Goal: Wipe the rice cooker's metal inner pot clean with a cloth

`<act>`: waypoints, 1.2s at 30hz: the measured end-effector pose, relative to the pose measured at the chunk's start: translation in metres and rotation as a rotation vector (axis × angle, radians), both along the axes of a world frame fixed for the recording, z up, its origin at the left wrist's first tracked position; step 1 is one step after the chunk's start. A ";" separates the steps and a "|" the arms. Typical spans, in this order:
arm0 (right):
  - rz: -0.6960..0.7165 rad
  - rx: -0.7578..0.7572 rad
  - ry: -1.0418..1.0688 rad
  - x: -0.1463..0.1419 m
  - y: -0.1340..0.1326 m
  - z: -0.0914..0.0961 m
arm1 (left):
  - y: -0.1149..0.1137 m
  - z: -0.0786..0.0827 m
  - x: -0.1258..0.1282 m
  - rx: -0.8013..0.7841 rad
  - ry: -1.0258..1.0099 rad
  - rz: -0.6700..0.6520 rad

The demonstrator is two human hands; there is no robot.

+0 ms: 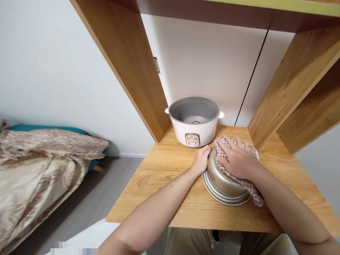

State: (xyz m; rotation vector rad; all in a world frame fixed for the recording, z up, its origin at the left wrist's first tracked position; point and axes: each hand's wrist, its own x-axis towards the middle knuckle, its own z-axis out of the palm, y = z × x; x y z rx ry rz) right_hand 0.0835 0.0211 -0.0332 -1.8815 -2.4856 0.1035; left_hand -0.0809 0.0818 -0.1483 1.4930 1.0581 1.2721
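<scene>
A silver metal inner pot (225,189) sits upside down on the wooden table, its ringed rim lowest. My left hand (202,161) grips the pot's left side with curled fingers. Draped over the pot's upturned bottom is a brown and white patterned cloth (221,157), which hangs down the right side. My right hand (237,159) holds the cloth against the pot, fingers spread and a little bent over it. Just behind them stands a white rice cooker (180,131) without a lid, its grey inside showing.
The wooden tabletop (148,180) ends close to my legs. Wooden uprights (124,63) rise at left and right, with a shelf (212,12) overhead. A bed with patterned covers (53,177) is at far left, and a white surface (87,233) lies at lower left.
</scene>
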 end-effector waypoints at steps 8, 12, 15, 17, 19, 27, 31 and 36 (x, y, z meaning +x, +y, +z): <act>-0.011 0.026 -0.015 0.007 0.009 0.004 | 0.000 0.001 0.000 -0.004 0.008 -0.013; -0.047 0.051 -0.042 0.012 0.018 0.003 | 0.000 0.002 0.001 -0.007 0.008 -0.010; -0.052 0.050 -0.031 0.011 0.016 0.001 | 0.000 0.001 0.001 -0.011 0.007 -0.009; -0.023 0.040 -0.026 0.010 0.012 0.002 | 0.001 -0.002 0.000 -0.012 0.005 -0.011; 0.011 0.029 -0.032 0.009 0.010 0.003 | 0.002 -0.004 0.000 -0.014 0.003 -0.013; 0.005 0.032 -0.015 0.011 0.015 0.003 | 0.001 -0.002 0.000 -0.005 -0.004 -0.013; 0.004 0.043 -0.017 0.011 0.016 0.002 | 0.001 -0.001 0.000 -0.006 -0.009 -0.013; -0.004 0.055 0.000 0.010 0.015 0.001 | 0.001 -0.002 0.000 -0.008 -0.008 -0.018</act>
